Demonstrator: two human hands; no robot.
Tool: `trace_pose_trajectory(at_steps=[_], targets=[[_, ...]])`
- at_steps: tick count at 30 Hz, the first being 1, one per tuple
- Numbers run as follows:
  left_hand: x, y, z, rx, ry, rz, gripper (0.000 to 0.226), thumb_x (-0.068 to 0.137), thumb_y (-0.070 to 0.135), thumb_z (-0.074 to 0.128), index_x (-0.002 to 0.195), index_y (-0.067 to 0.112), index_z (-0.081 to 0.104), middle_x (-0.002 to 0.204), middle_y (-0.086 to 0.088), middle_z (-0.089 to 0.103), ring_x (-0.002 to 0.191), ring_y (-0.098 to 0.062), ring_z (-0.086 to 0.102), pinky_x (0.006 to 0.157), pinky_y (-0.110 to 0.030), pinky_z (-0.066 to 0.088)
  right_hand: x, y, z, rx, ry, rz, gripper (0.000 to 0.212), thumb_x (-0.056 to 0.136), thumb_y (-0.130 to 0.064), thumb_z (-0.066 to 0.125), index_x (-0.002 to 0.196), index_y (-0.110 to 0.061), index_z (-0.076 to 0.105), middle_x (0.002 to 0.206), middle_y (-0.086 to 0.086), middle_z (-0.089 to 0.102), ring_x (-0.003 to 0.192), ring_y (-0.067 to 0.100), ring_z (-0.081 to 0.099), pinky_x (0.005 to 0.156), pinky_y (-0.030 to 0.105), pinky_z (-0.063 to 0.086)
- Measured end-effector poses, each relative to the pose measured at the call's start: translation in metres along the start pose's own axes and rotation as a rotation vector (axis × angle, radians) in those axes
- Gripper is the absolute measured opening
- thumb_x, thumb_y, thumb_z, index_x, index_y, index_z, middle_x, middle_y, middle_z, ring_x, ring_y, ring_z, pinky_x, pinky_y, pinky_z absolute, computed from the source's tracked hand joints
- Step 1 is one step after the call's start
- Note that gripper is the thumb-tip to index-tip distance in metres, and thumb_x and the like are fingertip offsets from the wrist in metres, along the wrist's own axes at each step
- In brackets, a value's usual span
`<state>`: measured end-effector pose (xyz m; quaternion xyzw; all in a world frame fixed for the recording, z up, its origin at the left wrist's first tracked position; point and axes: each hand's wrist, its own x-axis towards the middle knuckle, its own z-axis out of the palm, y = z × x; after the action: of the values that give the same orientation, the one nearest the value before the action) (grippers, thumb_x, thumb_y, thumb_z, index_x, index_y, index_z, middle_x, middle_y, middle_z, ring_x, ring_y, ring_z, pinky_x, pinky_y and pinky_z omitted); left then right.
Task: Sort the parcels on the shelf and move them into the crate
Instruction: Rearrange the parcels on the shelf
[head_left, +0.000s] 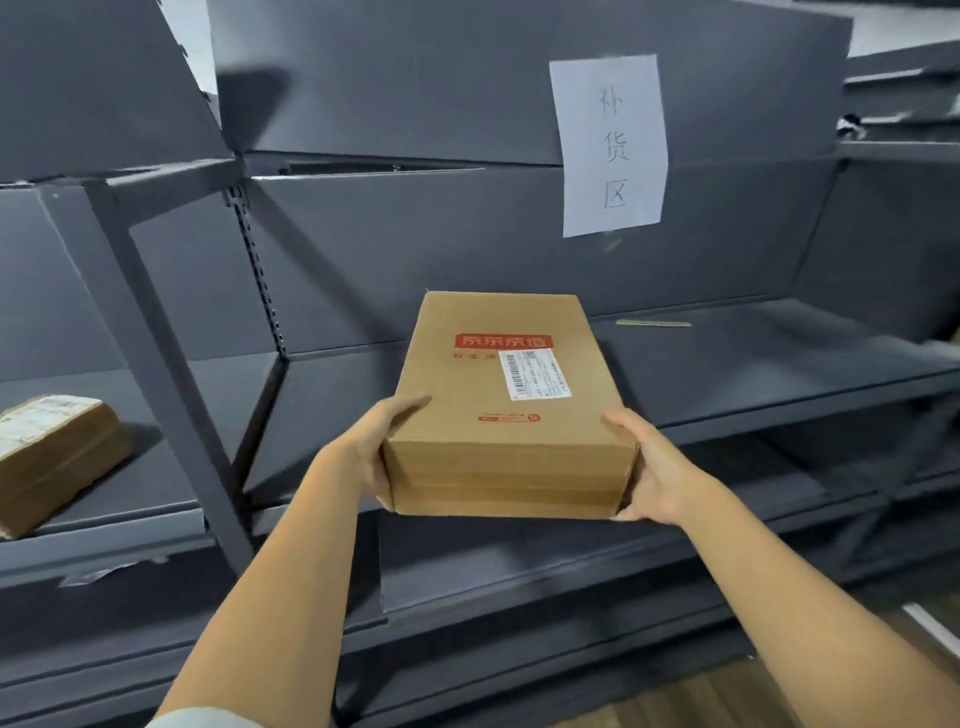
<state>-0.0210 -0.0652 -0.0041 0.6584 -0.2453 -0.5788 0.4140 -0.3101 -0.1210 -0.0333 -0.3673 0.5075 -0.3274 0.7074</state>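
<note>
Grey metal shelving, wooden floor

A brown parcel lies on the left side of the grey shelf. A thin strip lies on the right side.

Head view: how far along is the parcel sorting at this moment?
Done: nothing can be confirmed, since no crate is in view. In hand: the left hand and right hand grip the near corners of a red-logo parcel at the front of the shelf. Remaining: a taped parcel lies on the left bay, and the held one needs crating.
</note>
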Motion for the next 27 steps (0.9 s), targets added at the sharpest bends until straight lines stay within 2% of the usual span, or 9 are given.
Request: trace_pose_trajectory(at_steps=[3, 5, 8, 13, 16, 18, 22, 24, 27], targets=[[-0.002, -0.005, 0.037, 0.047, -0.058, 0.015, 0.063, 0.070, 0.051, 0.071, 0.123, 0.024, 0.050, 0.113, -0.012, 0.055, 0.099, -0.034, 0.053, 0.074, -0.052, 0.048, -0.019, 0.003, -0.033, 0.049, 0.057, -0.024, 0.036, 0.083, -0.048, 0.062, 0.110, -0.025, 0.055, 0.116, 0.012, 0.062, 0.108, 0.032, 0.056, 0.089, 0.054, 0.047], [-0.004, -0.009, 0.063, 0.090, -0.097, 0.029, 0.061, 0.072, 0.053, 0.069, 0.122, 0.023, 0.051, 0.113, -0.012, 0.056, 0.099, -0.034, 0.054, 0.080, -0.053, 0.048, -0.033, 0.006, -0.058, 0.066, 0.095, -0.041, 0.036, 0.084, -0.049, 0.060, 0.110, -0.025, 0.055, 0.115, 0.011, 0.061, 0.107, 0.031, 0.056, 0.086, 0.052, 0.047], [-0.003, -0.015, 0.109, 0.145, -0.165, 0.042, 0.060, 0.073, 0.056, 0.066, 0.121, 0.023, 0.051, 0.114, -0.012, 0.056, 0.102, -0.034, 0.054, 0.092, -0.058, 0.044, -0.058, 0.015, -0.099, 0.122, 0.185, -0.053, 0.032, 0.083, -0.050, 0.058, 0.103, -0.025, 0.057, 0.111, 0.010, 0.062, 0.105, 0.031, 0.055, 0.093, 0.051, 0.044], [-0.003, -0.032, 0.208, 0.181, -0.341, 0.069, 0.048, 0.079, 0.053, 0.063, 0.116, 0.025, 0.054, 0.110, -0.009, 0.058, 0.101, -0.031, 0.055, 0.093, -0.058, 0.045, -0.114, 0.026, -0.182, 0.235, 0.337, -0.112, 0.031, 0.082, -0.048, 0.060, 0.101, -0.024, 0.060, 0.103, 0.007, 0.064, 0.097, 0.029, 0.058, 0.079, 0.043, 0.047], [-0.009, -0.046, 0.279, 0.235, -0.454, 0.061, 0.050, 0.078, 0.053, 0.063, 0.120, 0.026, 0.055, 0.111, -0.008, 0.059, 0.101, -0.031, 0.056, 0.085, -0.054, 0.049, -0.153, 0.039, -0.239, 0.289, 0.433, -0.125, 0.031, 0.082, -0.048, 0.059, 0.101, -0.023, 0.061, 0.100, 0.007, 0.065, 0.092, 0.028, 0.060, 0.071, 0.041, 0.049], [-0.012, -0.056, 0.325, 0.281, -0.525, 0.058, 0.054, 0.077, 0.054, 0.063, 0.122, 0.026, 0.055, 0.113, -0.008, 0.060, 0.104, -0.031, 0.055, 0.088, -0.056, 0.048, -0.177, 0.050, -0.275, 0.339, 0.492, -0.132, 0.033, 0.083, -0.048, 0.058, 0.103, -0.022, 0.060, 0.101, 0.008, 0.066, 0.092, 0.029, 0.061, 0.069, 0.042, 0.049], [-0.025, -0.081, 0.414, 0.359, -0.666, 0.050, 0.058, 0.077, 0.054, 0.061, 0.126, 0.025, 0.052, 0.114, -0.009, 0.059, 0.105, -0.032, 0.054, 0.081, -0.050, 0.049, -0.219, 0.078, -0.342, 0.457, 0.531, -0.199, 0.045, 0.085, -0.051, 0.054, 0.120, -0.023, 0.059, 0.119, 0.011, 0.065, 0.106, 0.032, 0.061, 0.082, 0.047, 0.052], [-0.032, -0.097, 0.452, 0.381, -0.721, 0.047, 0.058, 0.077, 0.054, 0.061, 0.126, 0.025, 0.052, 0.114, -0.009, 0.059, 0.104, -0.031, 0.054, 0.077, -0.048, 0.050, -0.240, 0.092, -0.369, 0.485, 0.587, -0.229, 0.048, 0.083, -0.051, 0.055, 0.122, -0.024, 0.059, 0.117, 0.010, 0.065, 0.104, 0.029, 0.061, 0.082, 0.044, 0.053], [-0.042, -0.122, 0.501, 0.410, -0.776, 0.025, 0.052, 0.078, 0.053, 0.061, 0.122, 0.025, 0.054, 0.114, -0.010, 0.059, 0.102, -0.032, 0.055, 0.081, -0.051, 0.051, -0.269, 0.113, -0.401, 0.516, 0.679, -0.240, 0.067, 0.063, -0.052, 0.071, 0.122, -0.023, 0.061, 0.116, 0.007, 0.067, 0.105, 0.026, 0.062, 0.081, 0.041, 0.054]])
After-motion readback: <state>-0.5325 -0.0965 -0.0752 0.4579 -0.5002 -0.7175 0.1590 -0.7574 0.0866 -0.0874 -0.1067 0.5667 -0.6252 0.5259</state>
